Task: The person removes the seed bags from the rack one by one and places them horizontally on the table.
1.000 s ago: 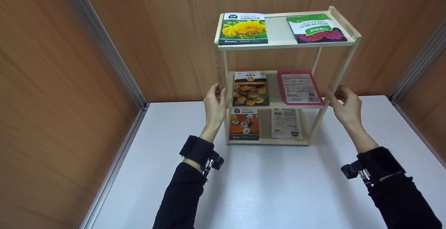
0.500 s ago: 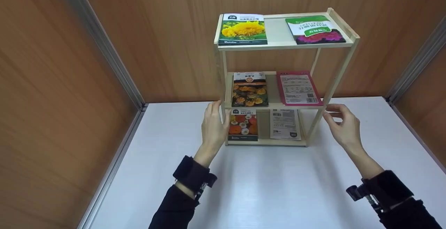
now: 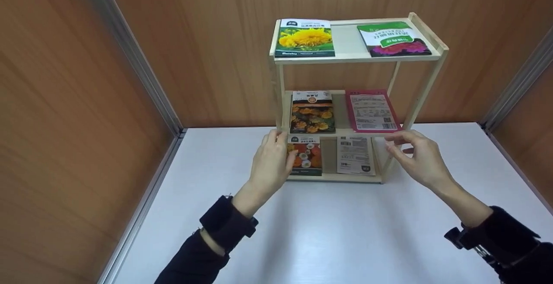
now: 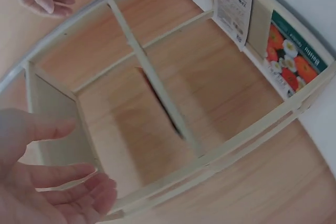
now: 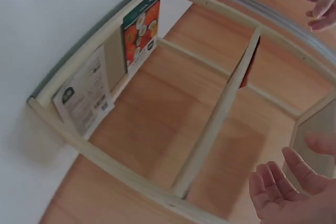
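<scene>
A three-tier wooden shelf (image 3: 360, 59) stands at the back of the white table. My left hand (image 3: 270, 161) is in front of its left post, fingers loosely bent and holding nothing. Near the right post, my right hand (image 3: 423, 158) has relaxed, slightly bent fingers with nothing between them. Whether either hand touches the wood cannot be told. The bottom tier bears an orange-and-white flower seed packet (image 3: 309, 158), partly behind my left thumb, and a white packet (image 3: 355, 156) with printed text. Both wrist views show the hands with gaps between thumb and fingers.
On the middle tier lie a marigold packet (image 3: 312, 113) and a pink-edged packet (image 3: 372, 111). The top tier holds a yellow flower packet (image 3: 305, 39) and a green-and-white packet (image 3: 393, 39). Wood panels (image 3: 216, 72) with metal edging surround the white table (image 3: 337, 232).
Both hands have come down along the shelf's sides, away from the middle tier, and inward in front of its posts. The shelf and packets keep their places.
</scene>
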`<state>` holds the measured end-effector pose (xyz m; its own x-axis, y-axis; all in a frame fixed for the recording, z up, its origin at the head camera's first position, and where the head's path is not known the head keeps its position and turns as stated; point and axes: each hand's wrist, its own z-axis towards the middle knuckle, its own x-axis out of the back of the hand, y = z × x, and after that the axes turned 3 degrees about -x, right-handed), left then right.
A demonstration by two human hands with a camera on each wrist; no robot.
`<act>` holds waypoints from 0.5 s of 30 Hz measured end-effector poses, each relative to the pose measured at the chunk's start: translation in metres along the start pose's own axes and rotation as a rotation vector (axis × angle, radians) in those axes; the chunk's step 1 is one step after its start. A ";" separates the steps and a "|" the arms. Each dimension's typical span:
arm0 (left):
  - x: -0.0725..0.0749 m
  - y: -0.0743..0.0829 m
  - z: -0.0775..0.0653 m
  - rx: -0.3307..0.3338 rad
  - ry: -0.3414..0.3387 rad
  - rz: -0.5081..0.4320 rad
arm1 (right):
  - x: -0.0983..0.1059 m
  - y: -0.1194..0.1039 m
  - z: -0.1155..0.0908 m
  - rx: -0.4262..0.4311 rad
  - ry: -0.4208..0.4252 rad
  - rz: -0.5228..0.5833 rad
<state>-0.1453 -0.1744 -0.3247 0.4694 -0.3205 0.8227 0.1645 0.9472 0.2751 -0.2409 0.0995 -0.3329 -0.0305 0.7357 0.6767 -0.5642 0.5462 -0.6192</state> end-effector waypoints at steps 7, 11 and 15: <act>0.041 0.019 0.014 0.017 -0.227 0.018 | 0.024 -0.047 0.015 0.069 -0.131 -0.055; 0.063 0.027 0.028 0.039 -0.319 0.001 | 0.039 -0.077 0.029 0.058 -0.203 -0.070; 0.086 0.035 0.047 0.076 -0.376 -0.038 | 0.051 -0.106 0.049 0.041 -0.252 -0.076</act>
<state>-0.1396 -0.1685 -0.2206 0.1109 -0.3442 0.9323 0.1044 0.9369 0.3335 -0.2230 0.0602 -0.2133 -0.1884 0.5674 0.8016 -0.6054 0.5756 -0.5497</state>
